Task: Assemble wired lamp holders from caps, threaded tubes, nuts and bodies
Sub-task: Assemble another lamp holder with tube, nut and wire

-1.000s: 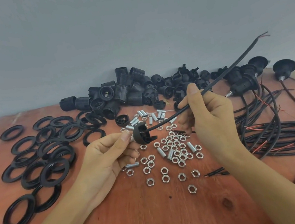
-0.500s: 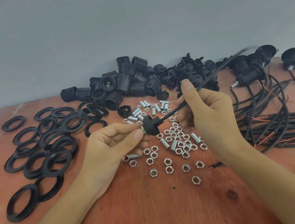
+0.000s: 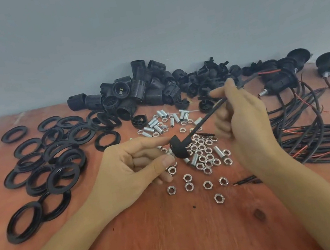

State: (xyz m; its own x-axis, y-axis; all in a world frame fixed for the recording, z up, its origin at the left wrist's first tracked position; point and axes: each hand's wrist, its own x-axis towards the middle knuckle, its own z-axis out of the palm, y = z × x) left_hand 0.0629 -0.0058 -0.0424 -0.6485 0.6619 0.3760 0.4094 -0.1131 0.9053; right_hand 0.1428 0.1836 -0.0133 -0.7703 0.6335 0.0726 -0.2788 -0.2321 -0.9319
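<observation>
Pinching the cap (image 3: 179, 149), the left hand (image 3: 132, 170) faces its dome right; the right hand (image 3: 244, 119) grips the wire (image 3: 207, 118), slanting up-right.

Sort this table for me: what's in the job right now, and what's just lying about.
In use: left hand pinching the black cap; right hand gripping the black cable that runs into it.

Lying about: loose nuts, threaded tubes, black rings, pile of lamp bodies, wired holders, cable bundle.
</observation>
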